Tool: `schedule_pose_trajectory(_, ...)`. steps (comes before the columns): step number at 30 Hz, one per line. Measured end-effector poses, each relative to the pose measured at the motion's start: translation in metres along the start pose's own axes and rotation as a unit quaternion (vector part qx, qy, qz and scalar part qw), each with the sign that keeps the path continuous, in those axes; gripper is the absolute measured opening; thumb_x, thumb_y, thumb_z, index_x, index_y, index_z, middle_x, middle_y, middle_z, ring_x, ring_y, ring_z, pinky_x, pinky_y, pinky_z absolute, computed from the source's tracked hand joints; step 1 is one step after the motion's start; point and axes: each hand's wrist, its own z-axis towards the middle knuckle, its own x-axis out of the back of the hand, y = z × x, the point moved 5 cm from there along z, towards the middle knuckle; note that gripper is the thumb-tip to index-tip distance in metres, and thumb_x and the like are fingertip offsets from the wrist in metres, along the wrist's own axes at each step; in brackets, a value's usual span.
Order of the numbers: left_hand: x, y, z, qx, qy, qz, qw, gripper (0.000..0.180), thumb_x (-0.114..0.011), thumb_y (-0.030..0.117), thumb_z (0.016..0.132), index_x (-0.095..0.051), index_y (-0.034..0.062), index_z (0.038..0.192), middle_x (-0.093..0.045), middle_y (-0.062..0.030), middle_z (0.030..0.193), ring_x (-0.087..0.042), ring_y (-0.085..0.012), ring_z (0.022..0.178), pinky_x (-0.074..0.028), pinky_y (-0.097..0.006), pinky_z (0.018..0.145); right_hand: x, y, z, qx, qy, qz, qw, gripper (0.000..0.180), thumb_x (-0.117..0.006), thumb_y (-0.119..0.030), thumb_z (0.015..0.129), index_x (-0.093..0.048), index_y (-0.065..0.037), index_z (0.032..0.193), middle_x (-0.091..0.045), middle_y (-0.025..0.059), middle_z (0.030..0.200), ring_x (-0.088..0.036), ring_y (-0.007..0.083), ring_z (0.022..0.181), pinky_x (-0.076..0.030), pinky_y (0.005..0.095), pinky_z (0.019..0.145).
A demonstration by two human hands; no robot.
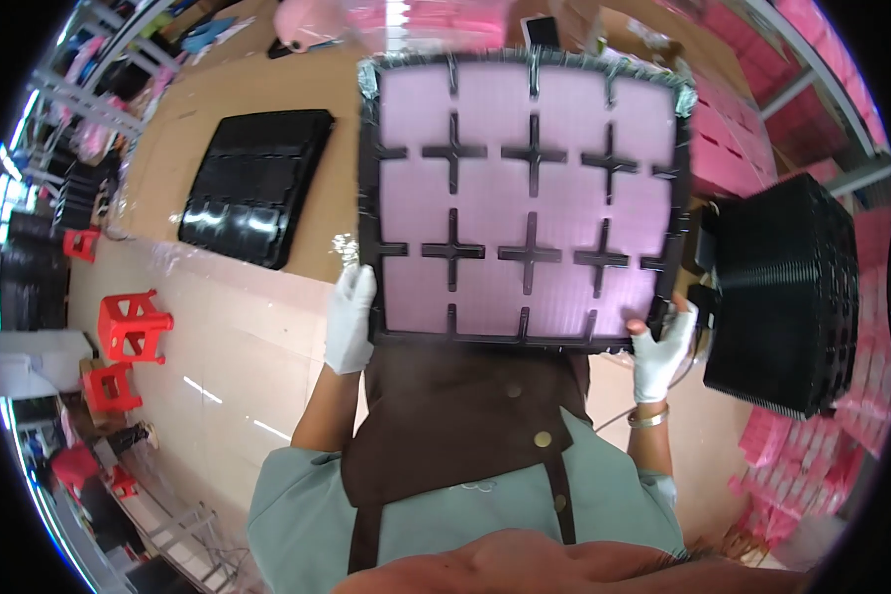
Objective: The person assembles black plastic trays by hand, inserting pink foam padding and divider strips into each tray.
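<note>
In front of my chest I hold up a large black plastic tray (531,253) with cross-shaped dividers, pink sheet panels showing between them. Clear film or tape covers its two far corners. My left hand (350,319), in a white glove, closes on the tray's lower left edge. On the lower right corner, my right hand (663,346) grips with the thumb over the near face; its glove leaves the thumb tip and a fingertip bare. Left of the held tray, another black tray (257,188) lies on the cardboard-covered table (158,148).
A tall stack of black trays (787,297) stands close on my right. Pink packs (802,475) are piled below it, and pink sheets (728,139) lie behind the tray's right side. Red stools (134,325) stand on the floor at left. Shelving (99,99) lines the far left.
</note>
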Motion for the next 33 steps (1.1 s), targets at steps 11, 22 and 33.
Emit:
schedule_pose_trajectory(11, 0.192, 0.145, -0.078, -0.400, 0.525, 0.051, 0.750, 0.032, -0.061, 0.018, 0.092, -0.057, -0.0036, 0.116, -0.060, -0.0115, 0.111, -0.056, -0.0195, 0.097, -0.047, -0.032, 0.087, -0.197, -0.105, 0.092, 0.025, -0.321, 0.192, 0.927, 0.041, -0.067, -0.012, 0.086, -0.053, -0.002, 0.123, -0.062, 0.0114, 0.112, -0.063, 0.0154, 0.089, -0.050, 0.0283, 0.079)
schedule_pose_trajectory(22, 0.173, 0.015, 0.099, -0.292, 0.297, 0.699, 0.581, 0.034, -0.058, 0.015, 0.083, -0.057, 0.0206, 0.117, -0.053, -0.0038, 0.077, -0.059, -0.0216, 0.059, -0.048, -0.036, 0.046, -0.401, -0.122, 0.126, -0.263, -0.280, 0.364, 0.849, 0.021, -0.056, -0.005, 0.083, -0.058, -0.007, 0.104, -0.058, 0.0019, 0.079, -0.054, 0.0121, 0.054, -0.041, 0.0253, 0.046)
schedule_pose_trajectory(33, 0.145, -0.042, 0.133, -0.156, 0.194, 0.702, 0.667, 0.027, -0.051, 0.021, 0.092, -0.053, 0.0154, 0.118, -0.058, -0.0058, 0.093, -0.063, -0.0240, 0.074, -0.054, -0.038, 0.055, -0.346, -0.130, 0.116, -0.244, -0.249, 0.482, 0.804, 0.013, -0.058, -0.005, 0.088, -0.056, -0.002, 0.101, -0.062, 0.0056, 0.084, -0.064, 0.0145, 0.065, -0.052, 0.0231, 0.055)
